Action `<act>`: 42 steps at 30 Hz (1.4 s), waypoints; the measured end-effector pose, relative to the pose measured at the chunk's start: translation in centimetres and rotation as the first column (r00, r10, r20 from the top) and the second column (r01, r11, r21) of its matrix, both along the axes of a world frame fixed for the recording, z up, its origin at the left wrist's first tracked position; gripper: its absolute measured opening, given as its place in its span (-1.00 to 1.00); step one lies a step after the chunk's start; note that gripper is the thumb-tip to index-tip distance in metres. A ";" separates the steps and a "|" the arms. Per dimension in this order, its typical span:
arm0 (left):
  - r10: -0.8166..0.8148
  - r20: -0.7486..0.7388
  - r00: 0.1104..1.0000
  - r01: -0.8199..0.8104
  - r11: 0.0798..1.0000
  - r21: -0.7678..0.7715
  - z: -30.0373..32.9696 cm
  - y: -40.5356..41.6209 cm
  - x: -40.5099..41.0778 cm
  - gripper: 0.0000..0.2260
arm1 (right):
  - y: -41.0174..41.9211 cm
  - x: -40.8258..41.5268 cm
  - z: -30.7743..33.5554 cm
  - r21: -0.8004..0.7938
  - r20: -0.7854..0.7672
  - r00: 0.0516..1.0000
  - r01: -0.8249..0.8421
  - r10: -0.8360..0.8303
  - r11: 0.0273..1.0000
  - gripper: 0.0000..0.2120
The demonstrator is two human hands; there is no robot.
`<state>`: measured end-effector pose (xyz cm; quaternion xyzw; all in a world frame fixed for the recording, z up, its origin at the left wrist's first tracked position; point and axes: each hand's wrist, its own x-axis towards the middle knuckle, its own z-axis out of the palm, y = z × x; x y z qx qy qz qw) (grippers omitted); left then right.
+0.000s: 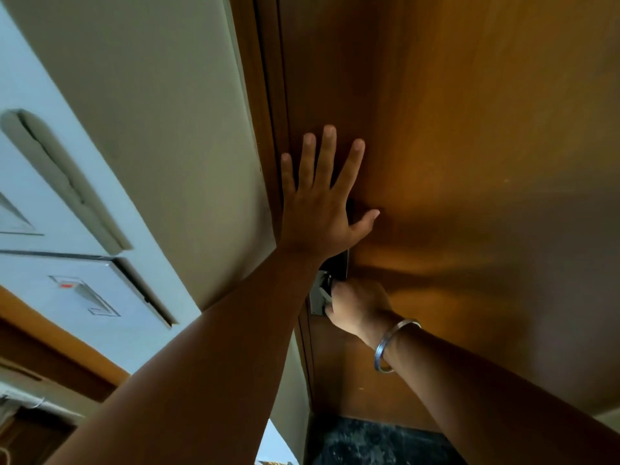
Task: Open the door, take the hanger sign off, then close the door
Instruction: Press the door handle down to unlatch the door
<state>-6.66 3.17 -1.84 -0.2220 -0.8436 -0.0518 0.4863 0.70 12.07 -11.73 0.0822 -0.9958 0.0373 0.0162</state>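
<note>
No legible text, label, brand or number appears anywhere in view, with only a small red mark on a wall switch plate [84,293], too blurred to read.

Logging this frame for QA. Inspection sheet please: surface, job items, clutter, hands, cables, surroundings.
Surface: wooden door, brown, seen close up; it looks shut or nearly shut against the frame.
Job's things: metal lock hardware at the door edge, partly hidden by the hands. Hanger sign: nothing seen.
Clutter: nothing seen.
Hands: left hand flat on the door, fingers spread, above the lock. Right hand closed at the lock hardware; exactly what it grips is hidden. Metal bangle on the right wrist.
Cables: nothing seen.
Surroundings: pale wall left of the frame, wall switch plate with a red mark, dark speckled floor below.
</note>
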 end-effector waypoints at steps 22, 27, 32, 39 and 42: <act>0.063 0.063 0.996 -0.062 0.998 -0.016 0.2 -0.1 1.3 -0.10 | 0.3 0.8 -0.6 -0.189 0.152 0.988 0.060 -0.031 0.980 -0.77; 0.075 0.109 0.991 -0.076 0.997 0.005 0.1 -0.3 3.2 -0.08 | 0.6 2.9 0.5 -0.150 0.117 0.993 0.024 -0.007 0.988 -0.83; 0.115 0.144 0.983 -0.116 0.993 -0.004 0.4 -0.7 5.7 -0.09 | 0.6 5.4 0.1 -0.172 0.018 0.999 -0.028 0.031 0.985 -0.86; 0.087 0.155 0.984 -0.087 0.996 -0.008 0.0 -1.3 9.9 -0.18 | 0.3 10.4 0.2 -0.158 -0.076 0.994 -0.094 0.083 0.983 -0.80; 0.071 0.140 0.988 -0.073 0.997 0.013 0.1 -1.5 12.2 -0.25 | 0.1 13.2 0.4 -0.153 -0.129 0.989 -0.086 0.066 0.985 -0.76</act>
